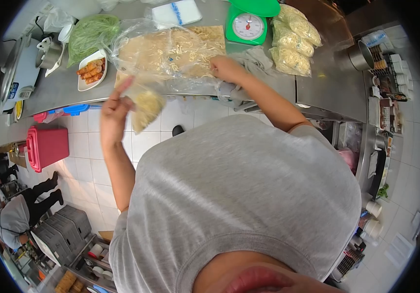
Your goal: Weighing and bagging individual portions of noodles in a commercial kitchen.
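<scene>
My left hand (116,106) holds up a clear plastic bag of pale yellow noodles (147,105) in front of the counter's edge; the bag is blurred. With fingers curled, my right hand (227,69) rests at the right side of a brown sheet (210,36) strewn with loose noodle strands. Whether it pinches a strand cannot be made out. Crumpled clear plastic (133,44) covers much of the sheet. Right of it, several bagged noodle portions (292,44) are stacked beside a green dial scale (247,27). A grey cloth (255,62) lies near my right forearm.
On the steel counter (57,89) are a white dish of fried rolls (93,71), a bag of green vegetables (90,34) and a stack of white plastic bags (177,13). A red lidded bin (48,148) stands on the floor. Another person (13,216) is at the far left.
</scene>
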A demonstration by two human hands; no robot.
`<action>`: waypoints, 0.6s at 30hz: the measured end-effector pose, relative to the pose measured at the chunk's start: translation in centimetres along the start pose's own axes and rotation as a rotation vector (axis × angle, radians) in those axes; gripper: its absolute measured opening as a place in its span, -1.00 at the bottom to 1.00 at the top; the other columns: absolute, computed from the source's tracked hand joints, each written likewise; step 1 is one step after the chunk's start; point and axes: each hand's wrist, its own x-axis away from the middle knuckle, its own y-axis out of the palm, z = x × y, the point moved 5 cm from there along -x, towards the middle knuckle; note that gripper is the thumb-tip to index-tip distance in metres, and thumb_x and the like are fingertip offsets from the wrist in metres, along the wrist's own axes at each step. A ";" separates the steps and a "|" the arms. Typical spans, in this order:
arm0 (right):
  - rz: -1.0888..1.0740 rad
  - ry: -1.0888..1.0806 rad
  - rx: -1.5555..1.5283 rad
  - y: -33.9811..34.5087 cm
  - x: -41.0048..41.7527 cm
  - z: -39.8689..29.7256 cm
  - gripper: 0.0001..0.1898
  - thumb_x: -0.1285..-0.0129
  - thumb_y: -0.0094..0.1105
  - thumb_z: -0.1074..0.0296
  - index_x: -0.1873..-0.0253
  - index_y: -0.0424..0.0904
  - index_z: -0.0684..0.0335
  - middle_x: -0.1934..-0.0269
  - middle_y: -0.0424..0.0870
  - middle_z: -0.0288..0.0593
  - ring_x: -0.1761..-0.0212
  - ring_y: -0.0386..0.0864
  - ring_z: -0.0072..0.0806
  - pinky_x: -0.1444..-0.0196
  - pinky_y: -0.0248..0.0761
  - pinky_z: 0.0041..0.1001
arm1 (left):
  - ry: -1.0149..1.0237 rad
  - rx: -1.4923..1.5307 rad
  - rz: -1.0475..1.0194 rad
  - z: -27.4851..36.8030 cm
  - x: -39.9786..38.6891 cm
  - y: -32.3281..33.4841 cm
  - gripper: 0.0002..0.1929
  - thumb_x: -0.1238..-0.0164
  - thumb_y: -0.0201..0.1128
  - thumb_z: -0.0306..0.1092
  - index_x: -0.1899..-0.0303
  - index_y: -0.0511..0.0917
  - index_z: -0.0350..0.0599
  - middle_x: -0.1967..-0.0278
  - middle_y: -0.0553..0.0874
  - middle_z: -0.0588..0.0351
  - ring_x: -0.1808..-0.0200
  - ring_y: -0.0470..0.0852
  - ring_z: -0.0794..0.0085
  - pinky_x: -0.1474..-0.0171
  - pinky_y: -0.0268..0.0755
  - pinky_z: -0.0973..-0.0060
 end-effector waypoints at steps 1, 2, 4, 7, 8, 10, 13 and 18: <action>-0.142 0.090 -0.110 -0.1 -0.6 0.4 -0.91 -0.02 0.17 0.42 0.35 0.53 0.27 0.42 0.60 -0.08 0.36 0.56 -0.17 0.32 0.43 -0.31 | -0.041 0.020 -0.056 -1.3 0.2 1.0 -0.51 -0.17 0.05 -0.61 -0.21 0.44 -0.28 0.41 0.56 0.27 0.39 0.43 0.67 0.18 0.33 0.69; -0.150 0.082 -0.109 -0.6 -1.0 0.3 -0.91 -0.02 0.17 0.42 0.35 0.53 0.27 0.42 0.60 -0.08 0.36 0.56 -0.17 0.32 0.43 -0.31 | -0.082 0.024 -0.059 -2.9 0.5 1.6 -0.50 -0.13 0.05 -0.62 -0.19 0.45 -0.28 0.39 0.57 0.27 0.40 0.43 0.66 0.20 0.31 0.69; 0.028 0.042 -0.219 -2.1 -1.8 -0.2 -0.93 0.02 0.18 0.39 0.41 0.54 0.21 0.45 0.59 -0.07 0.37 0.55 -0.12 0.31 0.40 -0.23 | -0.144 0.027 -0.128 -5.2 0.8 2.7 -0.49 -0.10 0.06 -0.64 -0.19 0.45 -0.29 0.41 0.57 0.27 0.42 0.42 0.67 0.22 0.31 0.68; -0.120 -0.071 -0.131 0.3 -1.6 -1.8 -0.91 0.05 0.20 0.38 0.42 0.53 0.21 0.45 0.59 -0.05 0.37 0.55 -0.12 0.31 0.40 -0.22 | -0.175 0.061 -0.216 -7.8 0.6 3.6 -0.46 -0.09 0.05 -0.66 -0.21 0.44 -0.25 0.46 0.54 0.29 0.43 0.41 0.67 0.22 0.31 0.67; -0.122 -0.070 -0.125 1.3 -1.2 -2.2 -0.91 0.05 0.20 0.38 0.42 0.53 0.21 0.45 0.59 -0.05 0.37 0.55 -0.12 0.31 0.40 -0.22 | -0.198 0.050 -0.256 -8.4 0.7 4.2 -0.44 -0.09 0.06 -0.66 -0.22 0.43 -0.22 0.48 0.52 0.30 0.44 0.40 0.68 0.22 0.31 0.67; 0.046 -0.118 -0.130 1.9 -0.4 -2.9 -0.91 0.06 0.20 0.37 0.41 0.55 0.20 0.44 0.59 -0.03 0.37 0.55 -0.12 0.30 0.40 -0.23 | -0.217 0.041 -0.293 -8.6 0.5 5.4 -0.43 -0.09 0.06 -0.67 -0.24 0.42 -0.18 0.49 0.50 0.31 0.45 0.40 0.68 0.22 0.31 0.68; -0.081 0.002 -0.026 2.6 -1.1 -1.9 -0.86 0.05 0.24 0.42 0.33 0.56 0.23 0.42 0.61 -0.11 0.41 0.55 -0.23 0.35 0.41 -0.39 | -0.266 -0.005 -0.362 -9.1 0.4 7.1 -0.43 -0.11 0.09 -0.62 -0.25 0.42 -0.15 0.38 0.56 0.27 0.43 0.37 0.66 0.16 0.30 0.67; 0.048 0.114 -0.378 -2.4 -1.8 -5.5 -0.88 -0.01 0.23 0.44 0.31 0.55 0.24 0.40 0.58 -0.10 0.38 0.55 -0.26 0.34 0.40 -0.40 | -0.251 0.143 -0.251 -10.0 0.0 7.4 -0.38 -0.12 0.07 -0.64 -0.31 0.34 -0.13 0.51 0.48 0.30 0.43 0.42 0.66 0.19 0.31 0.67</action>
